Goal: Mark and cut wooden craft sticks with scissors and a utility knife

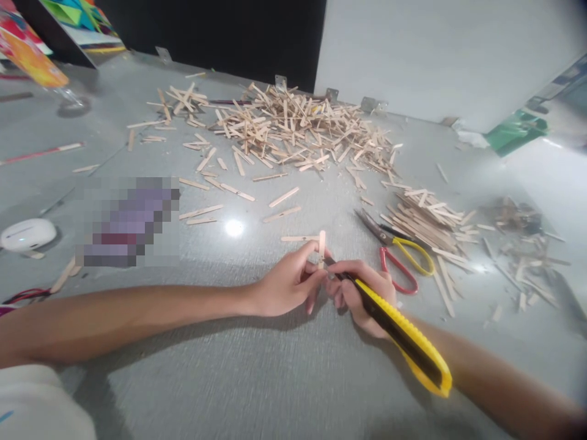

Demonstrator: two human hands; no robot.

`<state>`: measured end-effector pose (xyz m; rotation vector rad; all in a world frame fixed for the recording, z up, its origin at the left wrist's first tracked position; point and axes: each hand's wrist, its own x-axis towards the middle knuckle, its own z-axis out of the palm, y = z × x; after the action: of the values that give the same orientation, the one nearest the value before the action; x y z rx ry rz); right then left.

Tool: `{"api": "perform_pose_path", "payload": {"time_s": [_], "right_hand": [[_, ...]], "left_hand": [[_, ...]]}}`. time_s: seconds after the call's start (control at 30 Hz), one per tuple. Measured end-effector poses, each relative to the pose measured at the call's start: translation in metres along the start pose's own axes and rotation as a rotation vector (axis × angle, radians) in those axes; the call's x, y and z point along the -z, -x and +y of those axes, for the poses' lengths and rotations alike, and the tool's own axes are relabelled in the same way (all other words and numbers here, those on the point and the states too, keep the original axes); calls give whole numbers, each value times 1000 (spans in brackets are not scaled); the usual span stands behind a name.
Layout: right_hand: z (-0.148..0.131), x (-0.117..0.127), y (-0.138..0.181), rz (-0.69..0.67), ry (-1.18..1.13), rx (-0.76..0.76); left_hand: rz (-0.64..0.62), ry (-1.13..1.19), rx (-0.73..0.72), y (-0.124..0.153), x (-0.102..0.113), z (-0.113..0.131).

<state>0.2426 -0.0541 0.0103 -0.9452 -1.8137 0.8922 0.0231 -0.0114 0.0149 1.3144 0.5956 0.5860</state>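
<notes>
Between the fingertips of my left hand (288, 278) a short wooden craft stick (321, 243) is pinched nearly upright. My right hand (364, 293) is wrapped round a yellow and black utility knife (403, 336), its handle slanting down to the right. The knife's front end points at the lower part of the stick; whether the blade touches the wood I cannot tell. Behind my left fingers another craft stick (300, 239) lies flat on the grey table (220, 366). Just beyond my right hand rest scissors (398, 250) with one red and one yellow handle loop.
A large heap of craft sticks (293, 122) spreads across the back. Stacked sticks (422, 220) lie right of the scissors, with scraps (527, 256) farther right. A blurred-out purple object (132, 223) and a white earbud case (28, 234) are at left. A white panel (435, 55) stands behind.
</notes>
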Motion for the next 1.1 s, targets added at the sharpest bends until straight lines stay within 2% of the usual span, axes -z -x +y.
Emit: {"api": "perform_pose_path", "payload": {"time_s": [0.6,0.77,0.93,1.1], "right_hand": [[-8,2,-9,-68,-33,-94],[-16,2,-14,-76,-37,-185],[-3,7,-9,-170,273,171],[-1,26,-11,-204,547,268]], "left_hand": [[18,-215,0,1,4,2],[34,-276,-10,2,4,2],[26,-238,-14,0,4,0],[135,-226,2,-5,13,18]]}}
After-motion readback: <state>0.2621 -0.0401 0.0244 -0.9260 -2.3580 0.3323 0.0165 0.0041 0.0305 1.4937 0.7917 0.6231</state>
